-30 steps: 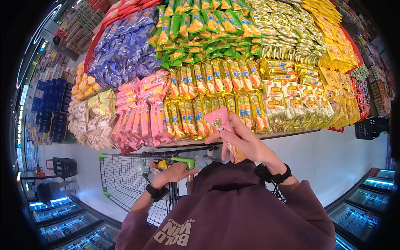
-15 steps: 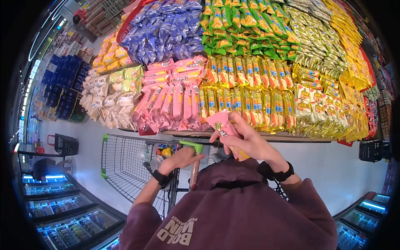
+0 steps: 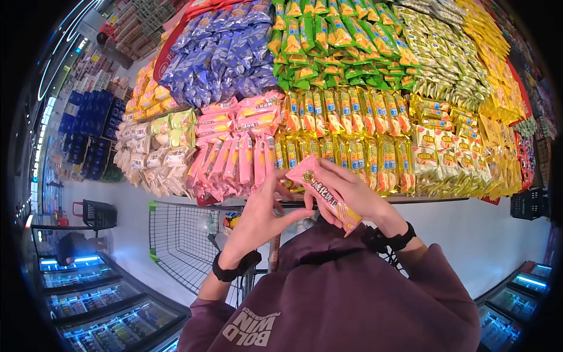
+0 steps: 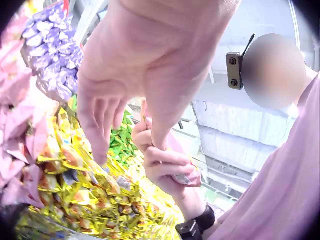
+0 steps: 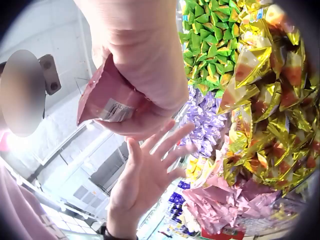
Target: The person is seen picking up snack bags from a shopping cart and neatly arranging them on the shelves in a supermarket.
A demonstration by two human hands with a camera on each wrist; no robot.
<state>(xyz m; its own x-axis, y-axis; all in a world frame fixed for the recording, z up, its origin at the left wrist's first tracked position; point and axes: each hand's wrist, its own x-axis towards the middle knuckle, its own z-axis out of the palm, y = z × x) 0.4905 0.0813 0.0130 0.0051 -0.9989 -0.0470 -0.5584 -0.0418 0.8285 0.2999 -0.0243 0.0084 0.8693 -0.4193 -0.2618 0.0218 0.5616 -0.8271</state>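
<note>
In the head view my right hand (image 3: 360, 196) grips a pink wafer biscuit packet (image 3: 328, 198), held tilted in front of the chest. Its printed front faces up; in the right wrist view the packet's back (image 5: 117, 110) shows a barcode label. My left hand (image 3: 258, 220) is up beside it, thumb and fingers spread, the thumb reaching toward the packet's side. Seen from the right wrist, the left palm (image 5: 142, 180) faces the packet with nothing in it. More pink packets (image 3: 240, 161) are stacked on the display beyond the left hand.
Gold packets (image 3: 343, 155), green packets (image 3: 340, 44) and blue-purple packets (image 3: 220, 58) fill the display ahead. A wire shopping cart (image 3: 176, 234) stands at left below it. Black baskets (image 3: 98, 213) are on the floor, and lit freezers (image 3: 108, 305) line the back.
My left hand has left the cart's green handle and risen toward the packet, its fingers now spread. The right hand keeps the pink packet and has turned it so more of its front shows.
</note>
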